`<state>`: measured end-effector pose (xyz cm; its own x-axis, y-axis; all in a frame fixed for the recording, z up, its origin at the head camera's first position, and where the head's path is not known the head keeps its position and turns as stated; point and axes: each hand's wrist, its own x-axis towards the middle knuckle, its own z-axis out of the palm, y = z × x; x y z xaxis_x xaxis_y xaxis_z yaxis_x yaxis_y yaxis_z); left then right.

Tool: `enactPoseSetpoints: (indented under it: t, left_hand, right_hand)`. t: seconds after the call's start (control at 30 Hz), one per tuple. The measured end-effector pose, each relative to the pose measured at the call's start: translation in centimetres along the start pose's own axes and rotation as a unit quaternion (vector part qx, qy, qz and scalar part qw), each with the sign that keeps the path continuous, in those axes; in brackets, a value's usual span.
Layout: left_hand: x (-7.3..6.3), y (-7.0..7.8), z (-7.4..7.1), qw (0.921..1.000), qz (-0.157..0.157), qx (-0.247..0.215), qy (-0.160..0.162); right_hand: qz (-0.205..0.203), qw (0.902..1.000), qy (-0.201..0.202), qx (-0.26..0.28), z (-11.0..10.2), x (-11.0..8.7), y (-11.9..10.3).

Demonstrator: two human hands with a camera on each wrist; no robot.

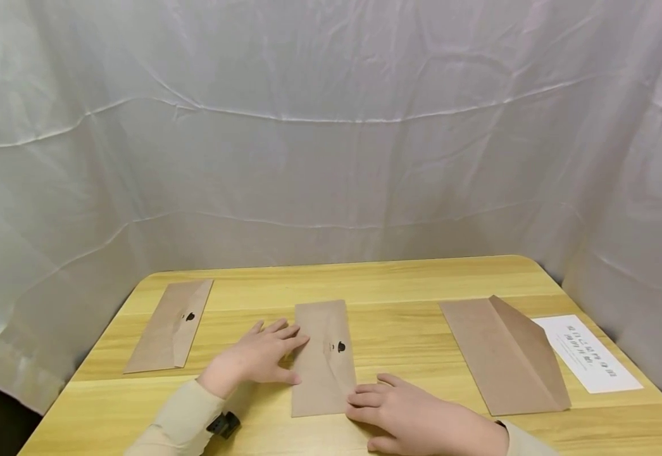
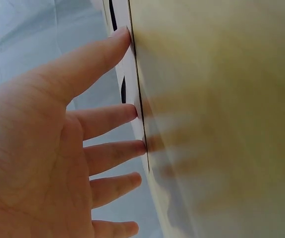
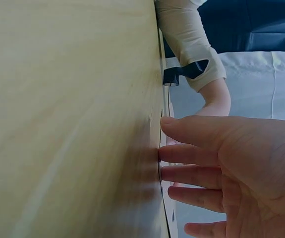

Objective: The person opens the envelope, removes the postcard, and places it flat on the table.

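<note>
A closed brown paper envelope [image 1: 321,361] with a small black hat-shaped mark lies flat in the middle of the table, its long side pointing away from me. My left hand [image 1: 262,356] is at its left edge, fingers spread, with the thumb and fingertips right at the paper. On the other side, my right hand [image 1: 402,415] has its extended fingertips at the lower right edge. Both wrist views show the left hand [image 2: 38,139] and right hand [image 3: 251,173] with fingers stretched out low along the tabletop, nothing gripped.
Another closed brown envelope [image 1: 166,329] lies at the left of the wooden table [image 1: 399,285]. To the right is a brown envelope [image 1: 490,361] with its flap unfolded, partly over a white card [image 1: 590,354] with printed writing. Pale curtains [image 1: 331,171] hang behind and at the sides.
</note>
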<state>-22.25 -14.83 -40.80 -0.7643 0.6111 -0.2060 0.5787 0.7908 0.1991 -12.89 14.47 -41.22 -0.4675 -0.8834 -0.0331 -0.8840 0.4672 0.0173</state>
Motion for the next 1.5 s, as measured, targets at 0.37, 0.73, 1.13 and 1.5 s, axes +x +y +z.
enactPoseSetpoints:
  t: [0.37, 0.73, 1.13, 1.5]
  left_hand:
    - [0.7, 1.2, 0.2, 0.9997, 0.0, 0.02, -0.012]
    - [0.5, 1.8, 0.5, 0.9994, -0.013, 0.028, -0.016]
    - [0.3, 2.9, 0.4, 0.9975, -0.02, 0.065, -0.019]
    - [0.3, 2.9, 0.4, 0.9988, -0.004, 0.045, -0.021]
  right_hand:
    - [-0.012, 0.9994, 0.022, -0.023, -0.1, -0.9, 0.2]
    - [-0.027, 0.9981, 0.038, -0.04, 0.5, -0.5, 0.6]
    - [-0.001, 0.9995, 0.01, -0.029, 0.5, 1.0, 1.0]
    - [-0.012, 0.9982, 0.027, -0.053, 0.1, 0.9, 0.9]
